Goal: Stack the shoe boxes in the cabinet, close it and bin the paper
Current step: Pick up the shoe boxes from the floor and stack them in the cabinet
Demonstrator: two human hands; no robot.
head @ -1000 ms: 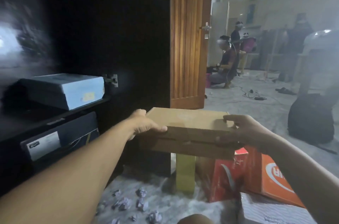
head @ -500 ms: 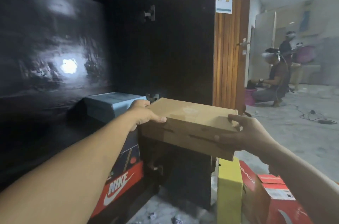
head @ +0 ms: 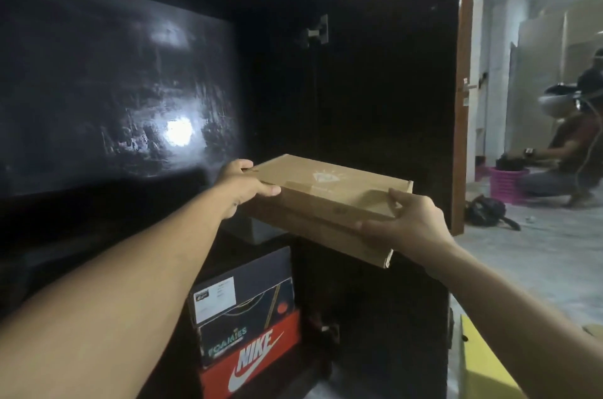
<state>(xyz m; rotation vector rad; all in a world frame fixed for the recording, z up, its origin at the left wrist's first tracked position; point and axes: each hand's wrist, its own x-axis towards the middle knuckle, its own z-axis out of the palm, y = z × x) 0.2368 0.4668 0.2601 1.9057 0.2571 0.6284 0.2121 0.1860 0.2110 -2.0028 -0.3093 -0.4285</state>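
A flat brown cardboard shoe box (head: 329, 199) hangs in the air at the mouth of the dark cabinet (head: 114, 78), held at both ends. My left hand (head: 243, 184) grips its far left corner and my right hand (head: 406, 224) grips its near right end. Under it a pale blue-grey box (head: 253, 230) on the shelf shows only as a corner. Lower down inside, a dark box labelled FOAMIES (head: 243, 307) rests on a red Nike box (head: 253, 362). No paper shows in this view.
The cabinet's dark door (head: 388, 72) stands open to the right, hinge at the top. A yellow box (head: 483, 362) lies on the floor at the lower right. Beyond a wooden door, a person crouches by a pink basket (head: 507, 184), with a dark bag (head: 486, 211) on the floor.
I have lifted the brown box up and leftward to the upper shelf, over the blue-grey box. The view has swung up and left, so the floor boxes and crumpled paper dropped out of sight.
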